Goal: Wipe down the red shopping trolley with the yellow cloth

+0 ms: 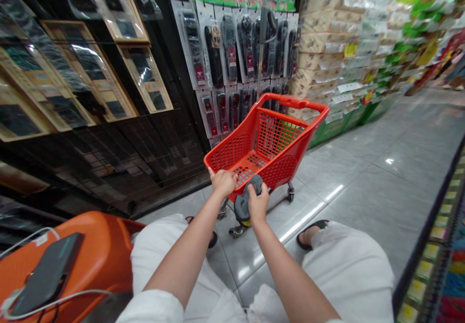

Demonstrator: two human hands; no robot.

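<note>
A red plastic shopping cart (279,173) with a perforated basket stands on the tiled floor in front of me. My left hand (223,182) is closed on the cart's near rim, at the left corner. To its right, my right hand (258,201) grips a dark grey cloth (242,205), which lies against the near end of the cart and hangs below the rim. No items show inside the basket. The cart's handle is at its far end.
Packaged belts (229,47) hang on a rack behind the cart, and boxed goods (138,71) are at the left. An orange surface (98,245) with a black power bank (49,272) and cables is at lower left. Stacked packages (327,47) line the aisle; a shelf edge runs along the right.
</note>
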